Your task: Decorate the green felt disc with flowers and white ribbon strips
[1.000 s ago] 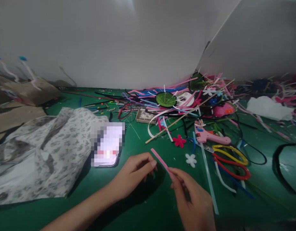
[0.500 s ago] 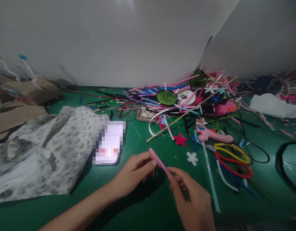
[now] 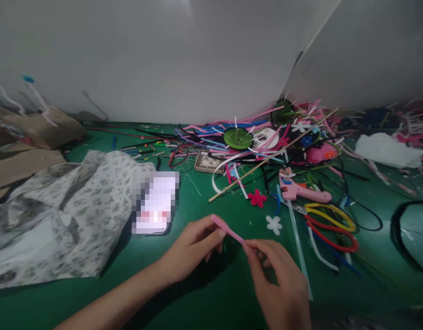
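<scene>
A short pink strip [image 3: 232,232], narrow and soft-looking, is stretched between my two hands above the green table. My left hand [image 3: 200,240] pinches its upper left end between thumb and fingers, with the tip sticking out past them. Its lower right end sits between the thumb and fingertips of my right hand [image 3: 278,270], which hide that end. Close beyond my hands lie a red felt flower [image 3: 257,198] and a white flower [image 3: 274,225], both flat on the table.
At right are a pink glue gun [image 3: 305,192] and scissors [image 3: 330,217] with yellow and red handles. Behind lies a pile of coloured stems, with a small box of white beads [image 3: 209,162]. A phone [image 3: 158,201] and patterned cloth [image 3: 70,220] are at left.
My right hand has shifted slightly right and turned, and the pink strip now lies flatter, with a slight bend. Both hands keep hold of it.
</scene>
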`<state>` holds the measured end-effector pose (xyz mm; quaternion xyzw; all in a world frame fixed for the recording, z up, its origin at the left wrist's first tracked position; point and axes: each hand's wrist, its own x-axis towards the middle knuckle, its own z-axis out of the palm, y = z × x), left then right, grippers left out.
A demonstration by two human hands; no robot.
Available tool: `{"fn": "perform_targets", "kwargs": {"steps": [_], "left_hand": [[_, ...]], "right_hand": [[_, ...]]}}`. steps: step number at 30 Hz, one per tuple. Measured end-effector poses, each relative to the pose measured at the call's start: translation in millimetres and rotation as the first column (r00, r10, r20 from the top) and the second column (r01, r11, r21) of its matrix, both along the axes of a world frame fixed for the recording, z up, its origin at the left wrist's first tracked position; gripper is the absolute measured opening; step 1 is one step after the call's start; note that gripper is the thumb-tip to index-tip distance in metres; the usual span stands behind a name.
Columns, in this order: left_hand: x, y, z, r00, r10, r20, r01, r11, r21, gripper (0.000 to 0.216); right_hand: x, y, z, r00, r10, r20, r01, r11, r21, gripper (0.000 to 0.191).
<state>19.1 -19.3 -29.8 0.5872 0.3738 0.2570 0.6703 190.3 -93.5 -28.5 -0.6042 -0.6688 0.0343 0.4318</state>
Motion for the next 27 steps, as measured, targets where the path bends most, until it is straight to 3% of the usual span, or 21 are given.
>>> {"fn": "perform_targets", "kwargs": {"steps": [9,16,20,23,27], "left_hand": [[2.5,-0.3,4.1,1.0,0.002,0.018,-0.002,1.0,-0.006,0.027],[1.8,-0.8,3.7,1.0,0.007,-0.029,-0.007,1.0,-0.007,0.028],[2.4,-1.0,4.3,0.999,-0.002,-0.036,0.002,1.0,-0.011,0.029],[3.0,-0.9,3.8,0.999,-0.017,-0.036,0.017,1.0,-0.009,0.029],[3.0,0.5,2.0,0.999,-0.001,-0.036,0.001,1.0,-0.011,0.027]], "right_hand": [[-3.4,-0.2,-1.0,1.0,0.003,0.012,-0.003,0.997,0.075,0.008],[-2.2,-1.5,-3.8,1.0,-0.006,0.013,0.005,0.998,0.064,0.009],[-3.2,0.4,-6.1,1.0,0.009,0.024,-0.01,0.999,0.041,0.019],[-4.6,2.8,-5.3,0.999,0.032,-0.012,-0.031,0.998,0.062,0.011],[2.1,3.8,-2.6,0.997,-0.074,-0.023,0.076,0.991,0.114,0.007]]}}
